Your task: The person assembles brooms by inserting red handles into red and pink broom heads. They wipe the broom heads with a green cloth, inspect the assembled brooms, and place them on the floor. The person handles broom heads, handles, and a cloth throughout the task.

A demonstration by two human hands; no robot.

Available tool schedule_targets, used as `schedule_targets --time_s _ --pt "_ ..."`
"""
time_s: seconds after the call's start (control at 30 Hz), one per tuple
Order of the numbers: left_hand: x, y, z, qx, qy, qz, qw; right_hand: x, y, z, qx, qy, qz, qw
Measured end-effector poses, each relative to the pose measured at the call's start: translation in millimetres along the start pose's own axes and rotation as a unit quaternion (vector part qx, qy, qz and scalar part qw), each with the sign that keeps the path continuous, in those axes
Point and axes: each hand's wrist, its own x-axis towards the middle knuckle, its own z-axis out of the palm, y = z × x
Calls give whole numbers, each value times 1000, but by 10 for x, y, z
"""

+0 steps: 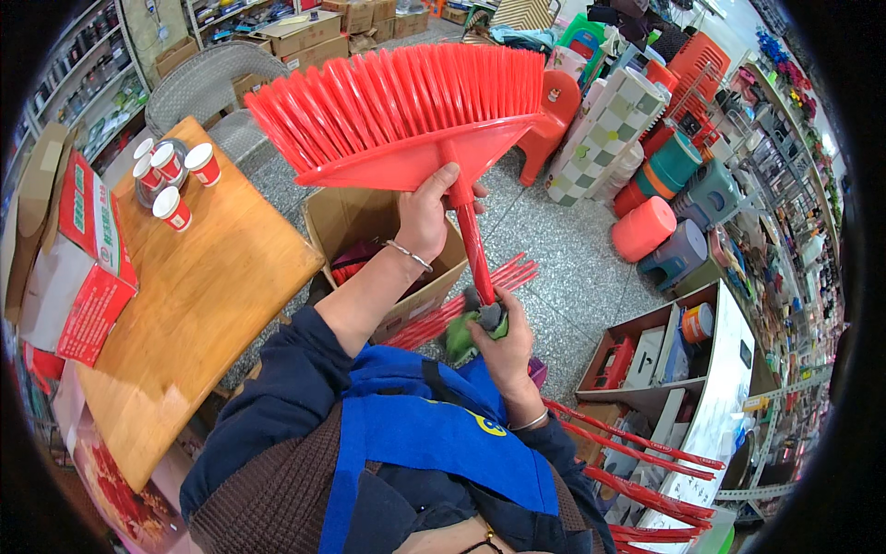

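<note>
A red broom is held up before me with its bristles pointing away. My left hand is closed round the neck, where the handle meets the broom head, thumb on top. Lower on the handle, my right hand grips a grey and green cloth wrapped round the red shaft. More of the green cloth hangs beside that hand. Behind my arms an open cardboard box stands on the floor with dark red and purple things inside. Several red sticks lie on the floor beside it.
At left is a wooden table with several paper cups and a red and white carton. More red sticks lie at my lower right, near a white-topped counter. Plastic stools and stocked shelves line the right.
</note>
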Motion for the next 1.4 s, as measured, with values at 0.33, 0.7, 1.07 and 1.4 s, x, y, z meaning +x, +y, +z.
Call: schedule_targets --time_s 0.33,0.7,1.07,1.4 --pt "24 80 -63 -35 -42 -16 998 88 97 -177 312 -151 187 919" --pt "-2 -43 3 -20 42 0 999 140 -79 -62 48 -64 -24 997" --pt "-54 84 -5 -19 8 30 999 94 50 23 92 -43 -12 995" --pt "-151 117 -169 -52 -39 -39 997 214 20 -276 599 -234 313 699"
